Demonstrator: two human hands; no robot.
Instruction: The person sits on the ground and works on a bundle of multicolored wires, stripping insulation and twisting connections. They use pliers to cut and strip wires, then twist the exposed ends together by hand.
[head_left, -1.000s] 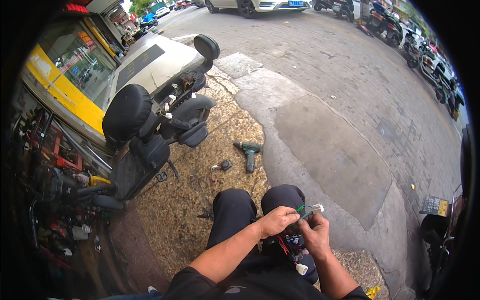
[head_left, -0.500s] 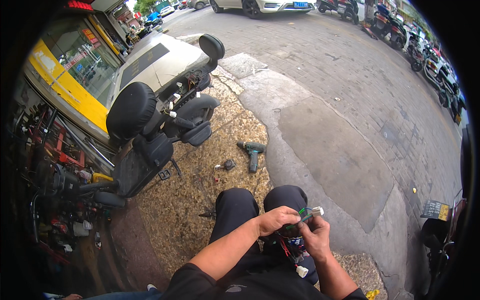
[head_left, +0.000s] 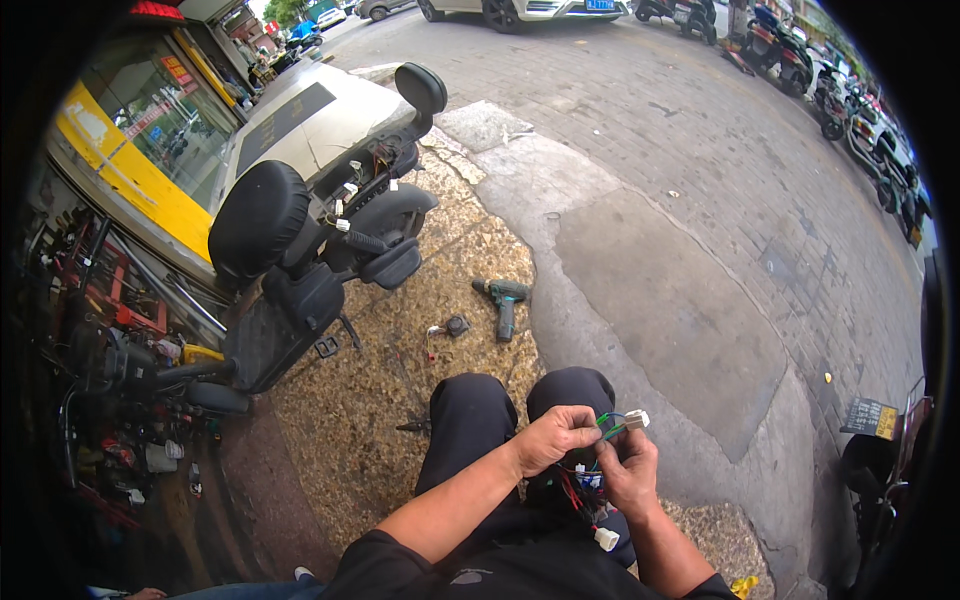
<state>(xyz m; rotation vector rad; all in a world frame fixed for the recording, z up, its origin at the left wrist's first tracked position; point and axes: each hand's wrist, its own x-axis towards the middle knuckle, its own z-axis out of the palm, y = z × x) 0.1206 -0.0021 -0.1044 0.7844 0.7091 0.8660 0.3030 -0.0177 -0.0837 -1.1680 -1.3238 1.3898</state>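
My left hand (head_left: 557, 438) and my right hand (head_left: 630, 476) meet over my right thigh, with fingertips nearly touching. Thin green wires (head_left: 611, 430) run between them, leading to a white plug connector (head_left: 636, 419) just beyond the right fingertips. Left thumb and forefinger pinch the wires; my right thumb and fingers close on them below the connector. Under the hands, a wiring harness (head_left: 573, 492) with red and black leads lies in my lap, partly hidden by the wrists. A second white connector (head_left: 606, 539) hangs from it.
On the pebbled ground ahead lie a cordless drill (head_left: 504, 304) and a small black part with wires (head_left: 456, 326). At left stands a partly dismantled electric scooter (head_left: 300, 270) with loose connectors. Another scooter (head_left: 880, 450) is at the right edge. A white car (head_left: 530, 12) is at the far side.
My hands keep nearly the same place and grip on the green wires. The white connector has shifted very slightly, and the view has tilted a little.
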